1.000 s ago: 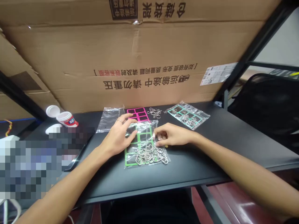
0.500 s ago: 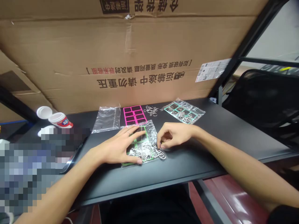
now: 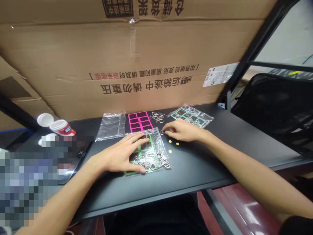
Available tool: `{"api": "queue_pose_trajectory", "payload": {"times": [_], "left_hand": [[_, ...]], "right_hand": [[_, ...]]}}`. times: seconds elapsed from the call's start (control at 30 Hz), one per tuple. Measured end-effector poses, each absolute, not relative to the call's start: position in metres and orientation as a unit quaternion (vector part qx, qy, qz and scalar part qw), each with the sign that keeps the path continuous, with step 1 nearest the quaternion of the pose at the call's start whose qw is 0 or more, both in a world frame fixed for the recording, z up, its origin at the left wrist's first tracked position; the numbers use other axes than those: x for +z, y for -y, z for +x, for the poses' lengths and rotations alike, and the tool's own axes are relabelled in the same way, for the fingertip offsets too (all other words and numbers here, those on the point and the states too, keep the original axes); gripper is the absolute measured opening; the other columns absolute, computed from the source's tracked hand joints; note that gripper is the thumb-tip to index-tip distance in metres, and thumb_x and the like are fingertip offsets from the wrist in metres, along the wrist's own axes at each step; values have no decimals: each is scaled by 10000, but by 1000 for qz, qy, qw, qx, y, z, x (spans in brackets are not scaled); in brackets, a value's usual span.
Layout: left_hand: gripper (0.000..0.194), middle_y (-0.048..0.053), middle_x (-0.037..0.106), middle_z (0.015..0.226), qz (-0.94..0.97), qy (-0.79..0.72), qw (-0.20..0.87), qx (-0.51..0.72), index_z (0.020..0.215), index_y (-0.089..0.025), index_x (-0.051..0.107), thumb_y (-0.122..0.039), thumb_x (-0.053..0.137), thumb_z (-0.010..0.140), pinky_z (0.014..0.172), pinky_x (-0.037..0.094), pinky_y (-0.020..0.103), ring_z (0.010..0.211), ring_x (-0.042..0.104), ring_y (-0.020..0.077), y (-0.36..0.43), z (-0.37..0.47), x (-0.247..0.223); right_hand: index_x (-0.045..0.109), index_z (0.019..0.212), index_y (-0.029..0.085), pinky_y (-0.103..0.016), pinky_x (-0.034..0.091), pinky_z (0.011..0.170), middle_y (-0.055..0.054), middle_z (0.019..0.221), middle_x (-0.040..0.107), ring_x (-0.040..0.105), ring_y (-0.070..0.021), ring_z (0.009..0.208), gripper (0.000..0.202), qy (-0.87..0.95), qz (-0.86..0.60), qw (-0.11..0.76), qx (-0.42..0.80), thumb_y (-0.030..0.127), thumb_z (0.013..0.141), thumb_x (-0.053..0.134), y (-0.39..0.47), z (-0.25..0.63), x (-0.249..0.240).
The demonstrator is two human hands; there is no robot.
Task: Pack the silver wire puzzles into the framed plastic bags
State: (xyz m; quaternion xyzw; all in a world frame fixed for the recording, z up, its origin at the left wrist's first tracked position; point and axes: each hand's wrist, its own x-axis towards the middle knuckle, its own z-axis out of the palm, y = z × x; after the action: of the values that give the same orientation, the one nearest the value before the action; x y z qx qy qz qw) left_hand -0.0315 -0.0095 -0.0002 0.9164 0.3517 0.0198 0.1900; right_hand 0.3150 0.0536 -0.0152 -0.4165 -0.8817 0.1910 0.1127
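Note:
My left hand (image 3: 122, 150) lies with fingers spread across a clear plastic bag (image 3: 160, 140), holding it against the table. Inside that bag show a green grid frame (image 3: 152, 142) and a heap of silver metal rings (image 3: 149, 160), partly under the hand. To the right, my right hand (image 3: 183, 130) pinches a small metal ring (image 3: 162, 133) between thumb and finger, just above the tabletop. Three small yellow discs (image 3: 170, 141) and a faint blue one (image 3: 164, 143) lie below it. Beyond the bag are a pink grid frame (image 3: 140, 121) and loose metal rings (image 3: 157, 117).
Behind my right hand sits another clear bag with a teal grid (image 3: 201, 121) and rings. A flat clear bag (image 3: 111, 125) lies at the left, near an opened white-and-red tub (image 3: 64, 128). A large cardboard sheet (image 3: 146, 49) stands along the table's back edge.
My right hand has moved up and away from the rings at the bag's right edge, uncovering the small coloured discs. My left hand stays on the bag.

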Motion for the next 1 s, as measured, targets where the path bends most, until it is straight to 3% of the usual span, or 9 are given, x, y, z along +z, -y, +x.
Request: {"api": "queue_pose_trajectory", "payload": {"times": [0.1,0.17,0.37,0.47,0.57,0.7,0.87,1.0], "left_hand": [[1092,131,235,1853,916,-351,194,27,1736,-350,377,-834,782,846,1350,305,663,1696,243,462,8,-33,0],[1073,125,270,1843,917,-347,194,39,1724,-357,404,-820,800,840,1350,314,646,1690,263,457,8,-33,0],[1052,131,305,1829,920,-343,187,45,1710,-350,431,-813,804,843,1348,316,642,1679,292,457,7,-33,-1],[1056,132,282,1838,919,-349,181,31,1727,-342,398,-818,777,864,1351,309,643,1683,280,457,6,-32,-1],[1046,124,293,1836,917,-356,179,32,1726,-346,402,-819,769,868,1355,305,641,1679,290,458,6,-32,-1],[1036,123,325,1822,916,-356,183,37,1714,-340,429,-810,783,861,1348,317,653,1669,308,466,6,-32,0],[1012,127,380,1796,918,-345,183,59,1693,-342,468,-795,805,853,1342,335,651,1647,353,466,6,-31,0],[1020,125,348,1811,918,-350,180,45,1707,-340,440,-806,782,866,1340,329,659,1653,336,467,6,-31,1]], "right_hand": [[726,1431,141,-317,370,669,-11,694,702,575,-180,637,446,868,-463,131,124,271,1018,617,-57,318,-17],[698,1464,141,-315,372,670,1,688,685,562,-175,629,466,863,-463,155,130,278,1027,611,-57,320,-15],[830,1155,173,-301,444,660,-12,709,723,603,-164,620,277,872,-371,190,254,343,1006,670,-46,322,-5],[868,1122,181,-275,479,621,-39,801,793,647,-158,641,311,859,-280,120,410,427,972,753,-39,320,0],[882,1162,171,-243,473,583,-28,749,781,628,-136,608,366,841,-211,46,497,446,930,814,-32,314,0],[879,1194,176,-224,446,567,2,683,745,586,-113,561,334,851,-187,20,491,361,928,799,-27,303,-2],[867,1068,165,-227,434,568,11,689,732,569,-111,561,223,859,-218,23,464,246,897,749,-27,300,-4],[827,964,180,-243,440,588,26,684,687,570,-122,591,142,863,-234,25,447,284,878,780,-29,303,-4]]}}
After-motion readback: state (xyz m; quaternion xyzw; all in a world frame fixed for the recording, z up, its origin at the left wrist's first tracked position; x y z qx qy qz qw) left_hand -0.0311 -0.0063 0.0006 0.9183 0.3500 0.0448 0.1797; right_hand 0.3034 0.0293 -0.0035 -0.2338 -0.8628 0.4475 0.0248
